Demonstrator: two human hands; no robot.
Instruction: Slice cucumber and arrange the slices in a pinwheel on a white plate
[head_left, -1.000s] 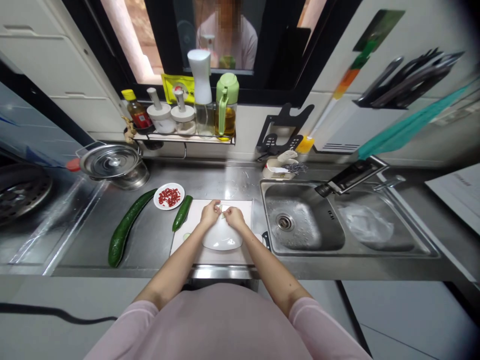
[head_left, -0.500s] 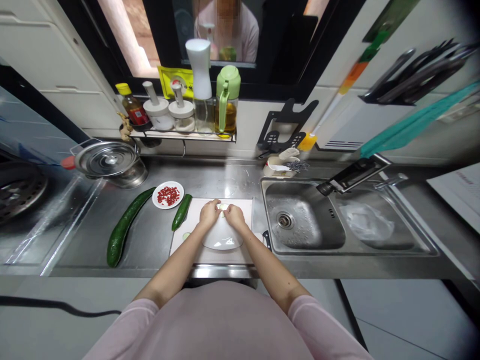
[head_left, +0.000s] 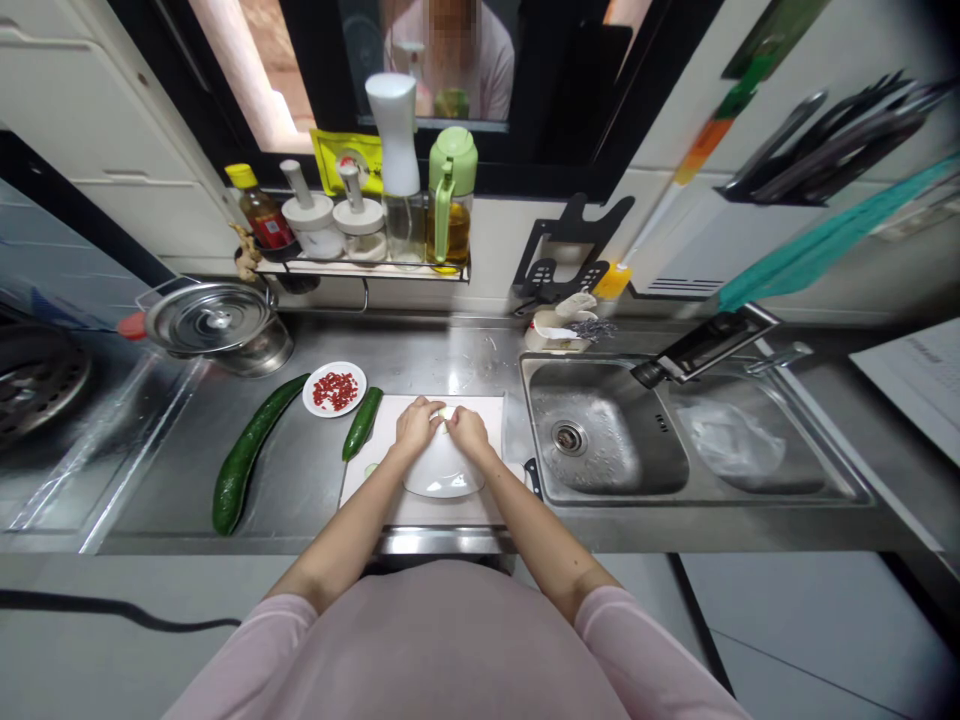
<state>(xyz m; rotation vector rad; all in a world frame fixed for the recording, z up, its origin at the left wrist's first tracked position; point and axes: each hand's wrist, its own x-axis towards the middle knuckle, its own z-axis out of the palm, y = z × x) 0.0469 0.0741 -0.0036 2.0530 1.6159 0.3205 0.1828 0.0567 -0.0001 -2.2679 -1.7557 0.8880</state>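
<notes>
Above the far side of a white bowl (head_left: 444, 474), my left hand (head_left: 417, 424) and my right hand (head_left: 468, 434) pinch a small pale piece (head_left: 445, 413) between them, too small to name. The bowl stands on a white cutting board (head_left: 480, 512). A short cucumber piece (head_left: 362, 424) lies at the board's left edge, and a small pale green piece (head_left: 370, 469) is beside my left forearm. Farther left are a plate (head_left: 308, 398) of chopped red bits (head_left: 335, 391) and a long cucumber (head_left: 249, 455). A black handle (head_left: 533, 478) shows right of the board.
A double sink (head_left: 604, 428) with a black faucet (head_left: 705, 345) is on the right. At the back left stands a lidded steel pot (head_left: 217, 320). A wall rack (head_left: 367, 268) holds bottles and jars. Knives (head_left: 832, 150) stand in a wall holder at the upper right.
The camera view has shifted very slightly. My hands stay together over the bowl, with only small finger movement around the pale piece.
</notes>
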